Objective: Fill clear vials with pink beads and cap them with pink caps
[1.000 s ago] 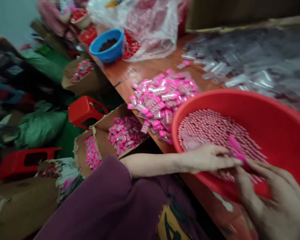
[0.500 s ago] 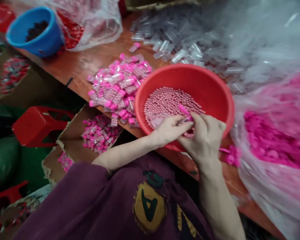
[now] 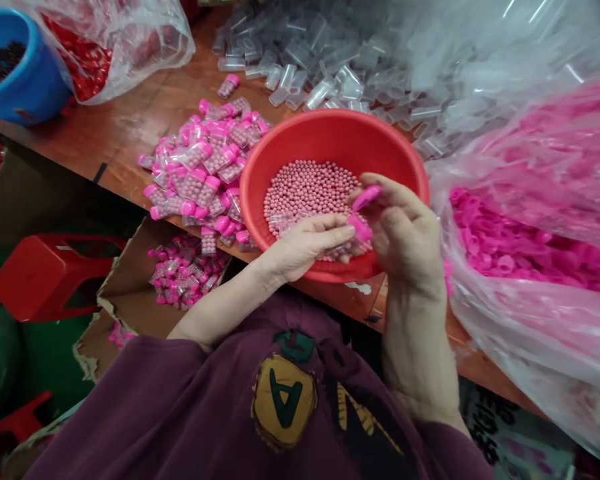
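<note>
Two hands are seen over a red basin resting on a wooden table. Pink beads are spread across the basin's floor, and a clear packet lies among them at 8 o'clock from the basin's centre.

The right hand is raised at 4 o'clock, its grip closed on two pink caps. The upper cap is pinched at the fingertips, its long axis running from 8 o'clock to 2 o'clock. The lower cap sits just beneath it, tilted from 10 o'clock to 4 o'clock. Whether the caps are joined is hidden by the fingers. The left hand reaches in from 8 o'clock with its grip open, the fingers extended toward 3 o'clock. Its fingertips are just beside the lower cap, but the right hand is the nearer of the two.

A pile of filled packets is heaped on the table at 9 o'clock, and loose clear tubes are spread at 12 o'clock. A plastic bag of pink caps lies at 3 o'clock, and a blue bowl stands at 10 o'clock. A cardboard box of packets is placed below the table's edge at 8 o'clock.
</note>
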Demonstrator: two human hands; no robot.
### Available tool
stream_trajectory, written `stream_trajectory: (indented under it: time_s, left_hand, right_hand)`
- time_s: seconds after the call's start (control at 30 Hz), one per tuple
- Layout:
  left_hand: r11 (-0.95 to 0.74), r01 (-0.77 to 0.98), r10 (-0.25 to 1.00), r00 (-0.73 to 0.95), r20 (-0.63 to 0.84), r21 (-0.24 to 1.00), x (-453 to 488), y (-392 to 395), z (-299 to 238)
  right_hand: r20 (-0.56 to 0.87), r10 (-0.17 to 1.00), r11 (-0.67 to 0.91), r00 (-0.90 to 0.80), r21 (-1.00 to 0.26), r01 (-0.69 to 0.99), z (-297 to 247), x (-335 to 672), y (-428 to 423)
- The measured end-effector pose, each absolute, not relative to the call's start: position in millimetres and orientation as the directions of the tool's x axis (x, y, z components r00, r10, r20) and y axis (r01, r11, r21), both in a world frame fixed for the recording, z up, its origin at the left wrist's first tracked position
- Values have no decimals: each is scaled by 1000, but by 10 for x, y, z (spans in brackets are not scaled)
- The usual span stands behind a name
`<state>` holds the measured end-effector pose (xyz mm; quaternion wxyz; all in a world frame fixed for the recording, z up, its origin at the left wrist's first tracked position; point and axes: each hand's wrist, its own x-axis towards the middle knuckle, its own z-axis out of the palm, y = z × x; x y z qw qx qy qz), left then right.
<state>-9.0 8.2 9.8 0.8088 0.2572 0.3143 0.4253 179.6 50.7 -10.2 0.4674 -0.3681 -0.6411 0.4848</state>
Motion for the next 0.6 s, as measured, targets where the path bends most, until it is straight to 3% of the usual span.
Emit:
stream_trajectory:
  time_s: [0.17, 0.27, 0.47, 0.6]
  left_hand:
    - [478, -619, 878, 320, -355, 623, -80, 101, 49]
    - [445, -636, 895, 284, -345, 631, -20, 79, 64]
    - [420, -598, 906, 228, -357, 683, 43, 25, 120]
    - [296, -420, 955, 102, -279, 858, 10, 2, 97]
  right_hand:
    - [526, 782, 623, -334, -677, 392, -231, 1730, 243]
    - [588, 752, 640, -296, -548, 538, -315, 1649, 163]
    - [581, 760, 615, -290, -500, 610, -235, 1607, 189]
    - [619, 720, 645, -314, -429, 633, -205, 1586, 218]
